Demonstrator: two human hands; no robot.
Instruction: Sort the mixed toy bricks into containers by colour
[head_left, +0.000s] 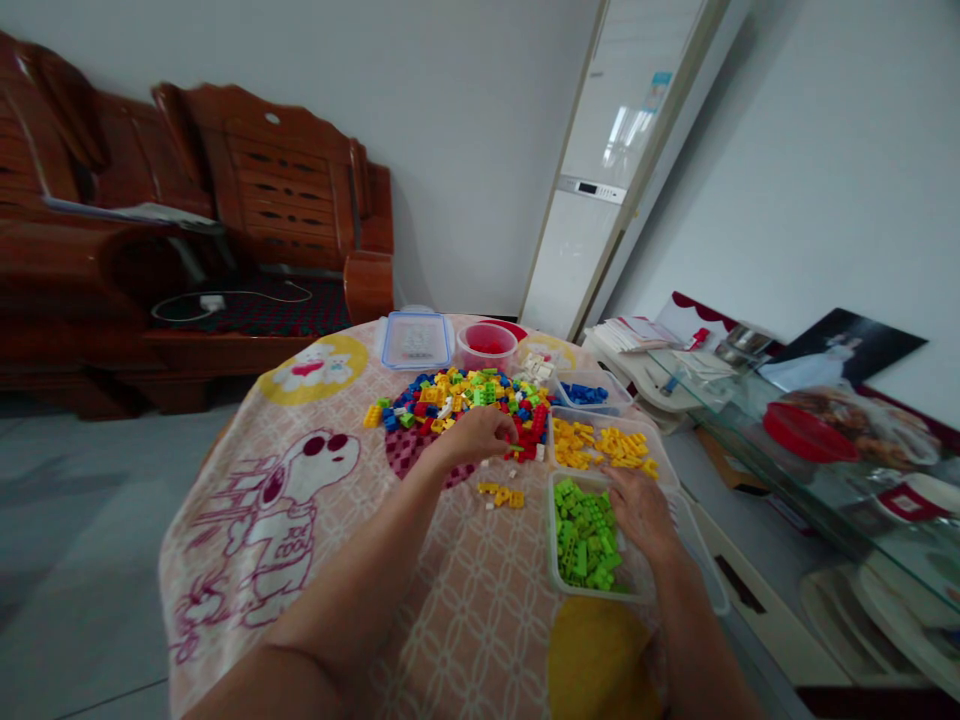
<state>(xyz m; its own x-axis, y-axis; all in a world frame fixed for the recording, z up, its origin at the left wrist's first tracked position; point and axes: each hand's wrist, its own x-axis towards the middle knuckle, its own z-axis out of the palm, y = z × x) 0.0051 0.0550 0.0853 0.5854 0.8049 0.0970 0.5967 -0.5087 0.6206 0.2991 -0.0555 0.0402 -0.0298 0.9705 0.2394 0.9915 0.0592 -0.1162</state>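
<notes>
Head view: left hand (484, 432), fingers curled near a pinch at the near edge of a mixed toy-brick heap (457, 395); small green piece (516, 448) at the fingertips, grip uncertain; right hand (643, 510), loosely bent, at the border between boxed yellow bricks (574, 445) and boxed green bricks (585, 535), hold cannot be told; step, apparently: picking from the heap; next move seems to call for a fine pinch, clear of neighbouring bricks

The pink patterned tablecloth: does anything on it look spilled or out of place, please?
A few small yellow plastic bricks lie loose on the tablecloth, apart from the mixed-colour brick pile. They look slightly stray, since other yellow bricks sit together in a clear plastic container to the right. I see no damage.
</notes>
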